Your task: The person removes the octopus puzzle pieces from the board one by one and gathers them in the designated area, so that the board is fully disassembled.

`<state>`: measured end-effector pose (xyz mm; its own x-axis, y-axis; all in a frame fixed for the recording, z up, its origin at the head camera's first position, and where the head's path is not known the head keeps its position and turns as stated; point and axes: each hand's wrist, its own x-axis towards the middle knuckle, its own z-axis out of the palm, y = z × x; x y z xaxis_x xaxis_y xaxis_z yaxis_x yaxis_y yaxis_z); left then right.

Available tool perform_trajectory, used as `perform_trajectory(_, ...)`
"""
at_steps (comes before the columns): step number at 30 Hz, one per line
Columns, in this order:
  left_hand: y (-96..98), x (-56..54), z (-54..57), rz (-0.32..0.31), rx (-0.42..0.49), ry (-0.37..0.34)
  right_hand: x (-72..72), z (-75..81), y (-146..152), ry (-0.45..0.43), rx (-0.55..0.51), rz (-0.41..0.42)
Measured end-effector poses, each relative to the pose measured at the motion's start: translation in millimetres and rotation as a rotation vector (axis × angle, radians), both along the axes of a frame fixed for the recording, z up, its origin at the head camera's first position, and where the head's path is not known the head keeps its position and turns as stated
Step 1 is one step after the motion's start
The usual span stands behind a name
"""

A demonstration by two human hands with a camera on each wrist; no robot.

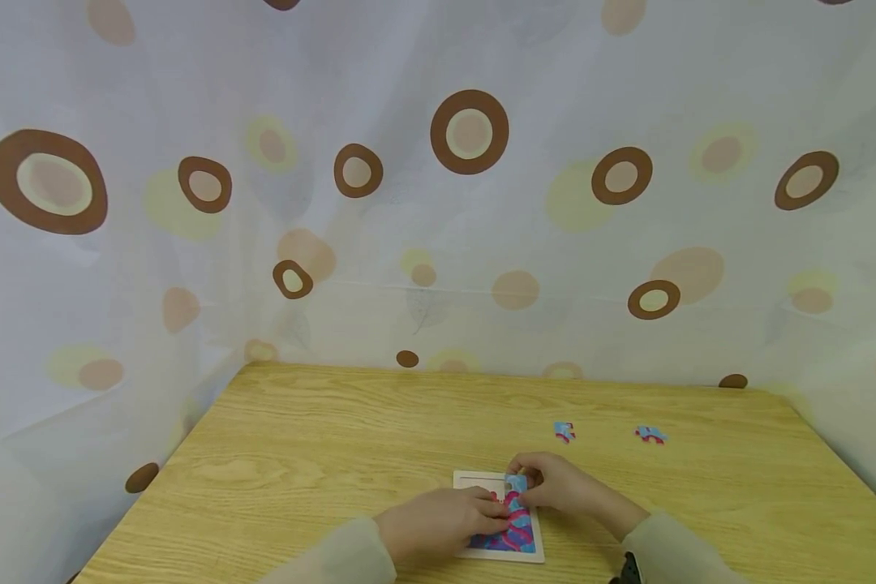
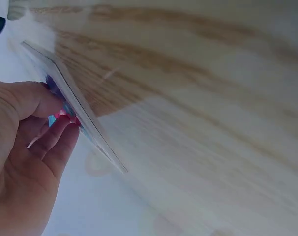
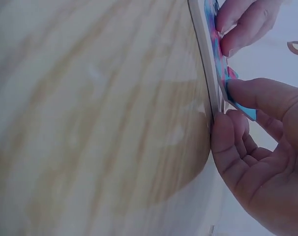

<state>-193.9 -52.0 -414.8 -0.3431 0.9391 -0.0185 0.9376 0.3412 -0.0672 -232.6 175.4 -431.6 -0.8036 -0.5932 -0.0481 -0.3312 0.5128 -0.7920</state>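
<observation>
A small jigsaw puzzle in a white-rimmed tray [image 1: 507, 556] lies near the table's front, its pieces patterned in blue, pink and purple. My left hand [image 1: 441, 519] lies across the tray's left part, fingers extended onto the assembled pieces and covering some of them. In the left wrist view, the thumb and fingertips of that hand [image 2: 33, 128] press against the puzzle surface. At the upper right corner, my right hand [image 1: 562, 484] pinches a light blue puzzle piece [image 3: 246, 112]. The thumb is on the piece's face, and other fingers touch the tray's edge. The piece is tilted up from the tray.
Two loose puzzle pieces, one [image 1: 564, 431] behind the tray and another [image 1: 651, 435] farther right, lie on the wooden table [image 1: 336, 438]. The tray's upper left shows bare white backing [image 1: 474, 482]. A spotted curtain [image 1: 409, 227] surrounds the table's back and sides.
</observation>
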Motion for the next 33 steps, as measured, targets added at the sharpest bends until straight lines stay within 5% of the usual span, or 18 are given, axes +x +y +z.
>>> perform_trajectory(22,2.7,1.3,-4.0,0.073,-0.022,-0.093,4.1,3.8,2,-0.065,-0.089,-0.031)
perform_trajectory(33,2.4,6.1,-1.0,0.122,-0.009,-0.123,-2.4,11.5,30,-0.043,-0.208,-0.165)
